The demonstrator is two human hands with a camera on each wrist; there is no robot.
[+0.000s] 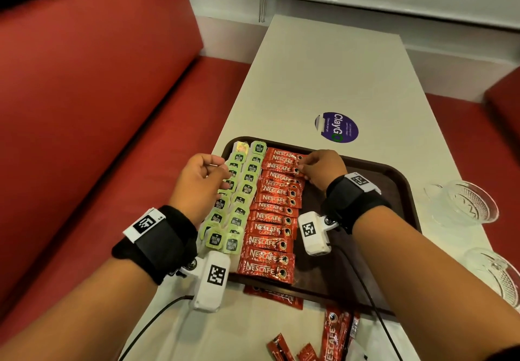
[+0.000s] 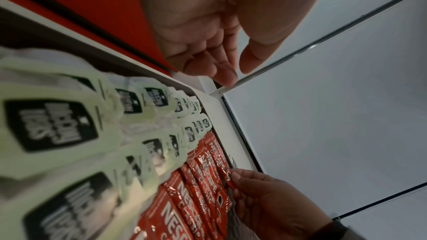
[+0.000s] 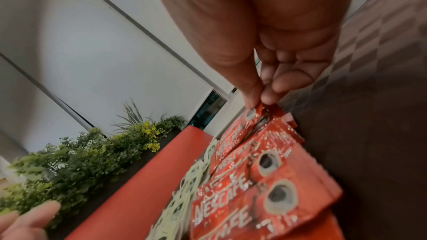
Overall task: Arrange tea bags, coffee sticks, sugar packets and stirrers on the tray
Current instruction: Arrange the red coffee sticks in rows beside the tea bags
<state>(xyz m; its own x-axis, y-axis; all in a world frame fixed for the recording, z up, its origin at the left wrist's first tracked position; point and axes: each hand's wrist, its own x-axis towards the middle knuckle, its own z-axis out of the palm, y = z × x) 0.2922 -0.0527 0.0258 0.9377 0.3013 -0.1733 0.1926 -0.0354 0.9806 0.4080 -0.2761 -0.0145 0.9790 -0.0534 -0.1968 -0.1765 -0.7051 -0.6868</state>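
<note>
**Q:** Hands first: what is each one doing?

**A:** Right hand (image 1: 320, 168) pinches the right end of a Nescafé coffee stick (image 3: 250, 122) near the far end of the red column; the right-wrist view shows thumb and fingertips (image 3: 269, 96) nipping that end. Left hand (image 1: 201, 176) hovers over the tea bags (image 1: 239, 192), fingers loosely curled, holding nothing.

**Q:** Where does everything sit?

**A:** On the brown tray (image 1: 394, 180), in the middle of the head view, on the white desk (image 1: 323, 79). Tea bags fill its left side in two columns; the coffee sticks (image 1: 271, 217) form one overlapping column just right of them. The tray's right part is bare.

**Q:** Which relation decides the next move?

**A:** Each stick's long axis runs left to right across the tray. The pinched stick lies at the upper end of the column, directly under the right hand, which is the nearer one. I judge it only needs squaring with its neighbours.

**Q:** Counts?

**A:** Roughly twenty tea bags and about fourteen sticks on the tray; overlap makes both uncertain. Several loose sticks (image 1: 334, 332) lie on the desk at lower centre. Two glass dishes (image 1: 464, 203) stand at the right edge. Sugar packets and stirrers: none that I can make out.
</note>
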